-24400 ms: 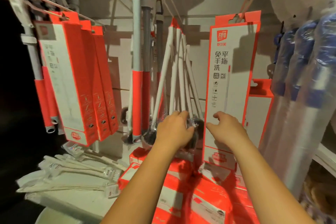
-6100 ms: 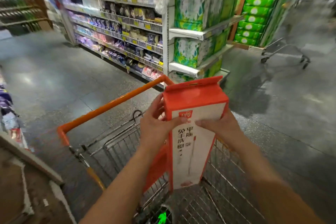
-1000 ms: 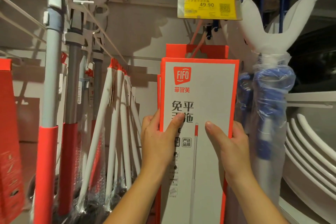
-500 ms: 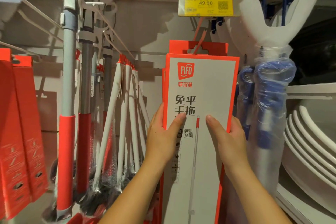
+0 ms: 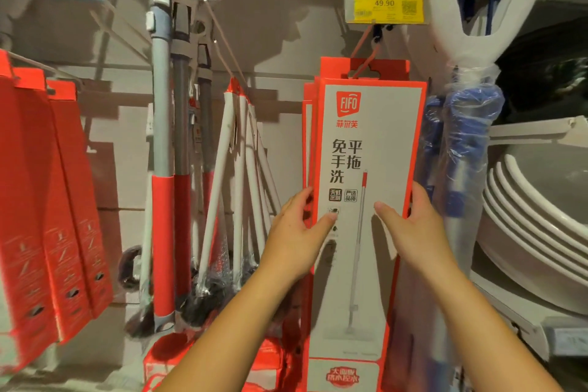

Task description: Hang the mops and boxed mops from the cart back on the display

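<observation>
A tall red-and-white boxed mop (image 5: 378,143) hangs upright in front of me, its red top tab (image 5: 362,68) on an orange display hook (image 5: 366,41). At least one like box sits directly behind it. My left hand (image 5: 296,239) grips the box's left edge with the thumb on the front face. On the right edge, my right hand (image 5: 416,232) holds it the same way. Several white-handled mops (image 5: 241,188) and grey-and-red mops (image 5: 162,149) hang to the left.
More red boxed mops (image 5: 54,200) hang at far left. Blue plastic-wrapped mops (image 5: 461,143) hang just right of the box, under a yellow price tag (image 5: 385,6). Stacked grey basins (image 5: 541,216) fill the right side. Red packages (image 5: 165,356) lie on the shelf below.
Both hands have slid lower along the box's sides, from beside the large printed characters to below them. The box stays under the price tag with its tab at the hook.
</observation>
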`<state>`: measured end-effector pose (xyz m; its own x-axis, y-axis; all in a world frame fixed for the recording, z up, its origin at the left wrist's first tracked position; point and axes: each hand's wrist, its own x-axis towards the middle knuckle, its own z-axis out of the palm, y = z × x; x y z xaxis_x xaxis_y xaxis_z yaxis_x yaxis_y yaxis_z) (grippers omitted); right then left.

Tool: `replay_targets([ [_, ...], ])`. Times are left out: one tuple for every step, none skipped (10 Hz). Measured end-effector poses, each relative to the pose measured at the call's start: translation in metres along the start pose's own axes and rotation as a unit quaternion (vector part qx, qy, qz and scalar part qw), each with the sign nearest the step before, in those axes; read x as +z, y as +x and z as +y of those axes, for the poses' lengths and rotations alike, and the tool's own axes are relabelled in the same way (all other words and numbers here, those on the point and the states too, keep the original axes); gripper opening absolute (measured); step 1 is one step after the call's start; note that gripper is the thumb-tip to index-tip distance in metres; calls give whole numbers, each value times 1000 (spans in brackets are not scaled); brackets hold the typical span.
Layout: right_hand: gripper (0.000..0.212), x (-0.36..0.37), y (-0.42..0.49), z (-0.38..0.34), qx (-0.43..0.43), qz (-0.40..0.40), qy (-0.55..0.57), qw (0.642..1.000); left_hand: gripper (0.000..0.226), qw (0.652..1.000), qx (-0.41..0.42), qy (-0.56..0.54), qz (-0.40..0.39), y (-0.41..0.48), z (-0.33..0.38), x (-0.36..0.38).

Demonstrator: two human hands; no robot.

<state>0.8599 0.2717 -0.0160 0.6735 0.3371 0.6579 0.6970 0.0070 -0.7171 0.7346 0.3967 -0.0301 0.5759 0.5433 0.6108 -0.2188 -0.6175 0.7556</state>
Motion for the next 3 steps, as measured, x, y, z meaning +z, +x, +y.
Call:
replay_targets([
  [48,-6,-18,-9,20,-22,-78,996,54,997,-14,71,-41,-14,5,-22],
  [44,-12,-33,-25,41,-63,-179,981,58,987,-6,146,-72,-23,17,-42],
  [55,-12,-53,-49,64,-94,-282,953,57,965,16,239,-106,-34,30,-64],
])
